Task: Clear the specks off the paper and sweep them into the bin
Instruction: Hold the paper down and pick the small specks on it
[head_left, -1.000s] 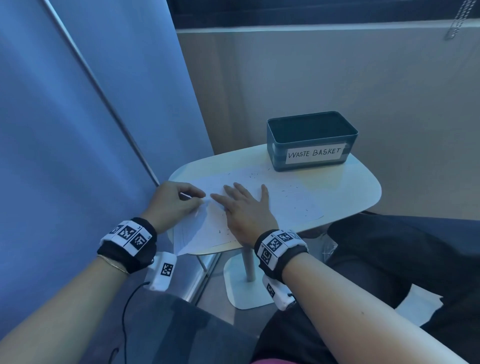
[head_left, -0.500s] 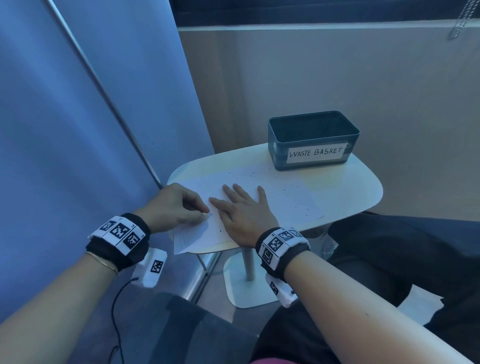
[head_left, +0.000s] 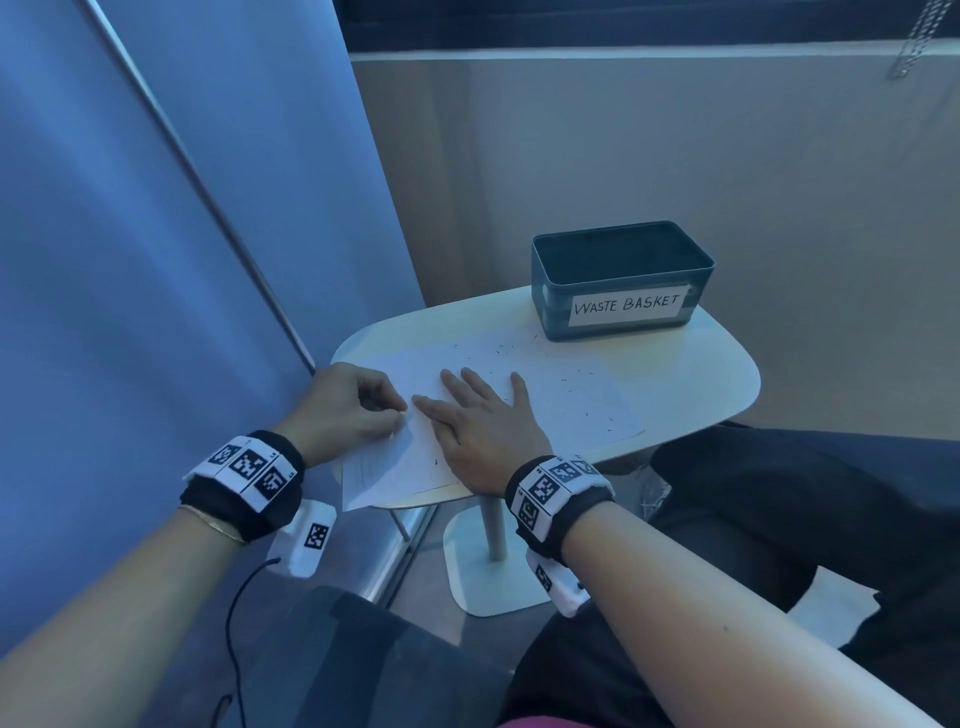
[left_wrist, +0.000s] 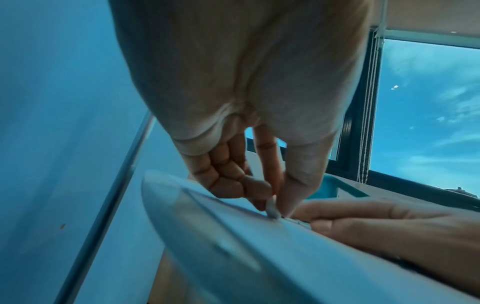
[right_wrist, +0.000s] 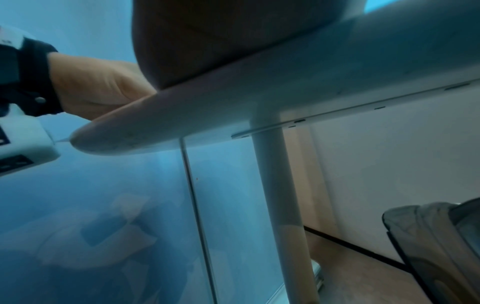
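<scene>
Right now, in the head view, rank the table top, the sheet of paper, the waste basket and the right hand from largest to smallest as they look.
1. Table top
2. Sheet of paper
3. Waste basket and right hand: they look alike, and the hand is nearer the camera, so no ranking.

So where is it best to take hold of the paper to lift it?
Probably the near-left corner of the paper, approached from the left: it overhangs the table edge, so fingers can slip under. The left hand already pinches there.
</scene>
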